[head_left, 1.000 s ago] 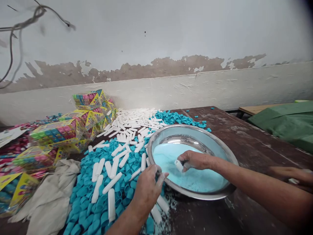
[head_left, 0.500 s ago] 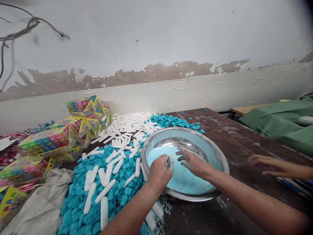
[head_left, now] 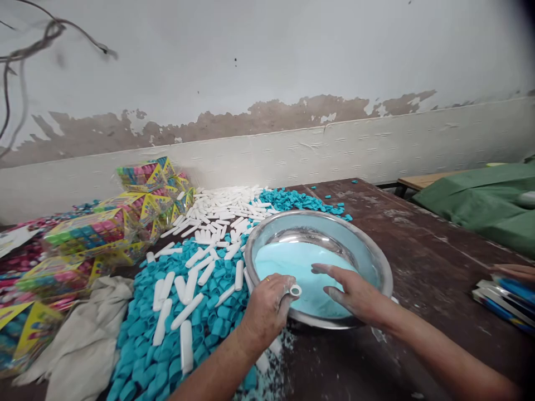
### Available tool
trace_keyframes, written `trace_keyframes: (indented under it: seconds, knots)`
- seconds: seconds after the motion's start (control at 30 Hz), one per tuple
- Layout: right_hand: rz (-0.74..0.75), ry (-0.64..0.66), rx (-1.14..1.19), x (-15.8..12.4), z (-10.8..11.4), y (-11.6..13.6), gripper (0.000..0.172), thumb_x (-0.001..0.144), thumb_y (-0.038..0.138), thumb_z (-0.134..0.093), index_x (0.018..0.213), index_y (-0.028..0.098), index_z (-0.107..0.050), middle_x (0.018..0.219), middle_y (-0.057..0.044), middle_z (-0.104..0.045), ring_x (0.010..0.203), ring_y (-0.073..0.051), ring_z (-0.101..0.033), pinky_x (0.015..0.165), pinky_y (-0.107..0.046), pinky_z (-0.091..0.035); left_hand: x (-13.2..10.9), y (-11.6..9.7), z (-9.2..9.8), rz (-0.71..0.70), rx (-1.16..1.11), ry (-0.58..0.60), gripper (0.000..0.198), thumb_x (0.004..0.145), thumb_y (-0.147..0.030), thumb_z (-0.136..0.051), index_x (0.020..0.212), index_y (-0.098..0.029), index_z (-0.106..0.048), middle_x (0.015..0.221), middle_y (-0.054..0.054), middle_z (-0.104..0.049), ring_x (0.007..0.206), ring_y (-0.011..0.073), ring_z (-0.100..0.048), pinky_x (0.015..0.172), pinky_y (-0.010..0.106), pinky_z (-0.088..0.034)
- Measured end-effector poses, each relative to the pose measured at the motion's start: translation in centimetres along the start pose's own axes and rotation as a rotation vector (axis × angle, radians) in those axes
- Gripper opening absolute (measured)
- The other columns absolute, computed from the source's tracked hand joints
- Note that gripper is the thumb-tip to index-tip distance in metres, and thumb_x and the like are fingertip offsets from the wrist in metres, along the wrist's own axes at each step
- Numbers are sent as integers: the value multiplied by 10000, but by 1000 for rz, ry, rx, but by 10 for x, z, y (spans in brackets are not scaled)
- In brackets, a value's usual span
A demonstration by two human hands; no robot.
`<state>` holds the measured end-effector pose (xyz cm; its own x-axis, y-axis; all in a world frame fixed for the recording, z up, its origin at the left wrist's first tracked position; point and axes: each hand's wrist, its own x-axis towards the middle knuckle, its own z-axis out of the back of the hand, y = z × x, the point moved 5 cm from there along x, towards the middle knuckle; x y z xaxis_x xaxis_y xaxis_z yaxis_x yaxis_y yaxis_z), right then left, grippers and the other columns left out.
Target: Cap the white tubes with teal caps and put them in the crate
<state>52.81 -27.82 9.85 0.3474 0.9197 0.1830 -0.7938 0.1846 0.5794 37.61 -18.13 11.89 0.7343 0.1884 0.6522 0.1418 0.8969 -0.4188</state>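
Observation:
Over the near left rim of a metal bowl (head_left: 382, 262), my left hand (head_left: 267, 306) is closed around a small white tube (head_left: 296, 290), its round open end facing me. Pale blue powder (head_left: 292, 259) fills the bottom of the bowl. My right hand (head_left: 351, 289) hovers above the powder with its fingers apart and nothing in them. White plastic tubes (head_left: 187, 311) lie on a heap of turquoise caps (head_left: 213, 334) left of the bowl.
Packed boxes of colourful pieces (head_left: 87, 231) are stacked at the left, behind a beige cloth (head_left: 83, 340). More white tubes (head_left: 225, 203) and turquoise caps (head_left: 292, 200) lie at the back. Another person's hand (head_left: 516, 272) is at the right edge, by flat packets (head_left: 505, 303).
My left hand has tilted the white tube so its open end faces me. My right hand has moved slightly right and down. The other person's hand has drawn back to the right.

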Motion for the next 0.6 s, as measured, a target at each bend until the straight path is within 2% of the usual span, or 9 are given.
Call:
trace_keyframes:
  seconds: [0.17,0.3,0.43,0.53,0.6]
  knots:
    - [112,-253,-40,-43,8,29,313,831,266,-440,1119,218,-553,1107,-71,-622,1041,-204,-557,892,-353,-452,-17,-13,21,-54,9,-48,239,837,-133,-447,1050,-167,-549,988,88,-641,944,197,-572,860,361,-456]
    - [237,-369,-38,-75,5,63,301,821,220,-489,1110,283,-545,1020,-34,-659,962,-179,-601,853,-280,-476,-37,-14,41,92,-25,-15,232,834,-170,-468,1036,-189,-579,1004,81,-641,988,202,-559,916,349,-418]
    - [329,-248,6,-78,-22,82,282,802,195,-519,1061,291,-575,962,-33,-671,891,-177,-624,782,-251,-501,-67,-4,66,444,-204,-20,167,824,-258,-505,929,-197,-620,970,58,-639,946,200,-564,860,304,-432]
    - [306,-107,39,-67,-54,85,205,833,204,-478,979,251,-613,906,-44,-674,846,-165,-626,750,-248,-503,-101,12,80,745,-399,-80,166,830,-308,-495,844,-177,-594,861,35,-633,826,173,-572,774,268,-440]
    - [262,6,53,-59,-77,84,216,857,211,-431,947,230,-626,878,-53,-666,819,-162,-621,728,-255,-499,-126,23,84,871,-514,-149,183,829,-331,-492,832,-163,-566,795,23,-618,772,157,-562,751,258,-434]
